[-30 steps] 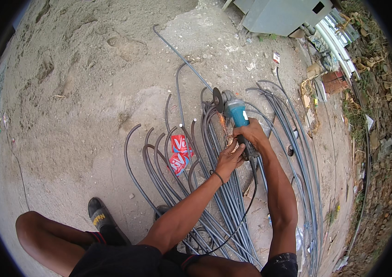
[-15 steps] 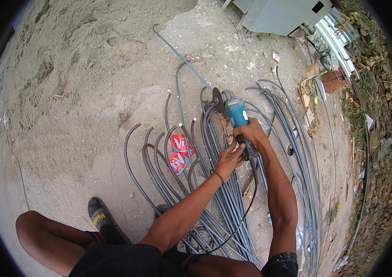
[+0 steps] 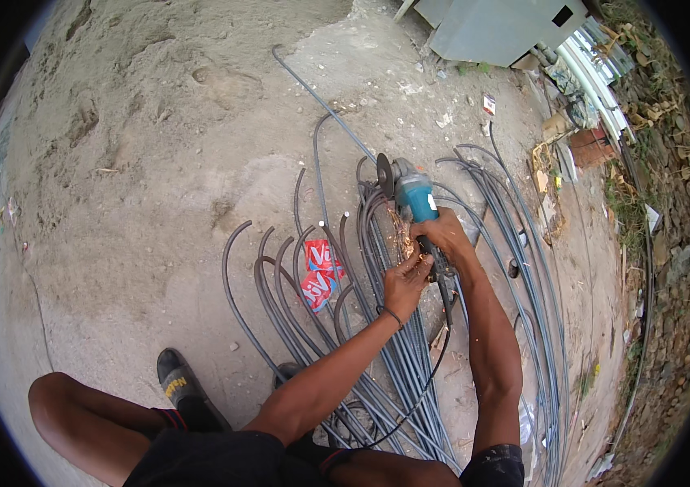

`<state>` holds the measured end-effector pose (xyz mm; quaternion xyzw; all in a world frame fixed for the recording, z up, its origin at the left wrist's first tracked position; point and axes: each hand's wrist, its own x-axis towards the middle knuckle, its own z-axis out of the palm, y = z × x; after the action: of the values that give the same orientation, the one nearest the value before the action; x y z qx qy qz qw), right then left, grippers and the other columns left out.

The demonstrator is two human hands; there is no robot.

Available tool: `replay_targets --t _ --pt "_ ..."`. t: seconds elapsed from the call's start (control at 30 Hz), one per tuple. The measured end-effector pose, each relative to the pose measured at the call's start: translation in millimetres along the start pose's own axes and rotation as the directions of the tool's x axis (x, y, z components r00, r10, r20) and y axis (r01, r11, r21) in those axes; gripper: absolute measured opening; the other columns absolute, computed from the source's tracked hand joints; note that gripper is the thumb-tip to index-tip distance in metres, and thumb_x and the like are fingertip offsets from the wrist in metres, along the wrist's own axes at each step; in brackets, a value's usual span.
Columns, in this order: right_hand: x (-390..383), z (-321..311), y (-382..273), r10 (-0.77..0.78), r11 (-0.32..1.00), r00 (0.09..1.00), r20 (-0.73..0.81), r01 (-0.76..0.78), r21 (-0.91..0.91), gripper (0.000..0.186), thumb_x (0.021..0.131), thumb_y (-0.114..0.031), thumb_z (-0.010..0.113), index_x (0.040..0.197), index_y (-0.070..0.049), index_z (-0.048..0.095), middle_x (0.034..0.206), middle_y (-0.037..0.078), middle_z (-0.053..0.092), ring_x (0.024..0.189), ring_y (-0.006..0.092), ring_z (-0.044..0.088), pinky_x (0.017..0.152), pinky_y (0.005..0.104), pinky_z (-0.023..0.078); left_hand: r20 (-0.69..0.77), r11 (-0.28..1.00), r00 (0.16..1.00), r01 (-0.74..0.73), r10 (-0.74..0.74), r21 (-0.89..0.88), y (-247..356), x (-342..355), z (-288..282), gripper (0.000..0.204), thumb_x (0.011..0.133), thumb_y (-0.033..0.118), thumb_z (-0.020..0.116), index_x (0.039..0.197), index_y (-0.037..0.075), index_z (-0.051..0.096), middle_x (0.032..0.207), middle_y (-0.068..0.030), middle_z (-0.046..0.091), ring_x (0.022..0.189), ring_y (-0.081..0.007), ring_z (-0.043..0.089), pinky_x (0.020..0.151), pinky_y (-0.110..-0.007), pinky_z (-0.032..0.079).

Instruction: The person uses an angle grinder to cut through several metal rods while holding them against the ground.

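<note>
A teal and grey angle grinder (image 3: 419, 200) is in my hands, its cutting disc (image 3: 385, 174) up against the bent rods at the top of the middle bundle. My right hand (image 3: 447, 234) wraps around its body from the right side. At the black rear end, the fingers of my left hand (image 3: 407, 283) are closed, partly hidden by sparks (image 3: 400, 239) that spray down from the disc toward my wrists. Under the tool lies a thick bundle of steel rebar (image 3: 373, 243) with hooked ends. The exact spot where disc meets steel is hidden.
More hooked rods (image 3: 233, 268) fan out to the left, and another rebar bundle (image 3: 515, 219) lies to the right. Two red wrappers (image 3: 318, 290) rest among the rods. A black power cord (image 3: 430, 381) loops below the grinder. A grey metal box (image 3: 503, 28) stands at the far right.
Many more orange sparks now stream from the disc over my left hand. My left hand has shifted slightly toward me along the grinder's rear end. The right hand keeps its hold.
</note>
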<state>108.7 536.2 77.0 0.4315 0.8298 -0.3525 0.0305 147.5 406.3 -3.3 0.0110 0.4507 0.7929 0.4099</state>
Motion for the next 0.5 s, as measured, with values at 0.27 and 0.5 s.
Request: replay_targets --t 0.27,0.5 --pt "-1 -7 13 0.008 1.000 0.998 0.057 -0.009 0.010 0.039 0.053 -0.023 0.076 0.081 0.005 0.069 0.079 0.018 0.070 0.072 0.0282 0.068 0.067 0.0369 0.051 0.048 0.993 0.999 0.028 -0.023 -0.116 -5 -9 7 0.053 0.095 0.017 0.069 0.143 0.004 0.051 0.093 0.0036 0.064 0.079 -0.0026 0.055 0.070 -0.020 0.051" --pt "-7 -13 10 0.014 0.999 0.999 0.040 -0.012 -0.049 0.045 0.051 -0.026 0.077 0.082 0.005 0.070 0.082 0.020 0.070 0.077 0.0307 0.069 0.071 0.0379 0.052 0.090 0.994 0.991 -0.091 0.097 -0.068 6 -17 14 0.062 0.091 0.017 0.074 0.143 -0.004 0.047 0.091 0.0047 0.063 0.075 -0.0009 0.051 0.062 -0.019 0.045"
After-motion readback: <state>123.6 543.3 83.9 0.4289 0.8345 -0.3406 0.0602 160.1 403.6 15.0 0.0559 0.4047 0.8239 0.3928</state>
